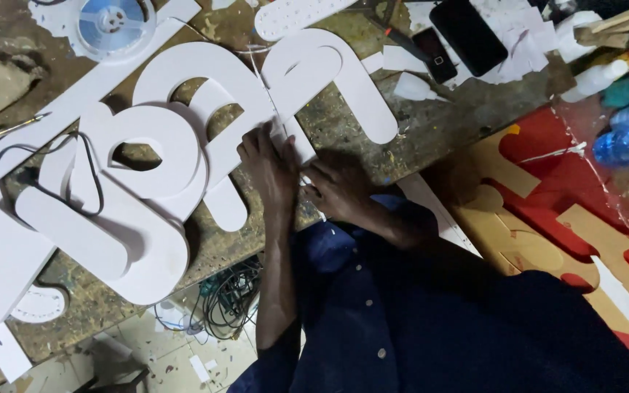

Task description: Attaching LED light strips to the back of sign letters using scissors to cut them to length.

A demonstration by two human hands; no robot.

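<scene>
Presently, both hands rest on a thin white strip (294, 145) at the near edge of the workbench (431, 124). The left hand (269, 169) lies flat, fingers nearly straight and pressed down on the strip and on the adjoining white letter cut-out (198, 94); it grips nothing. The right hand (338, 188) is just beside it, fingers curled over the strip's lower end; whether it pinches the strip cannot be told.

The strip is narrow, flat and matte. Its long axis runs diagonally, from between the two hands up and away past the left fingertips, along the edge of an arch-shaped white cut-out (343, 80) beyond the right hand.

The cut-outs are smooth, rigid white sheet with rounded outlines and some thickness at the edges. Further stacked white letters (125, 211) lie well to the outside of the left hand, crossed by a black cable (92, 171). The bench surface is rough, brown and paint-spattered.

Beyond the right hand, well apart, lie two dark phones (456, 36) among white offcuts. A reel (113, 22) of tape sits far beyond the left hand.
</scene>
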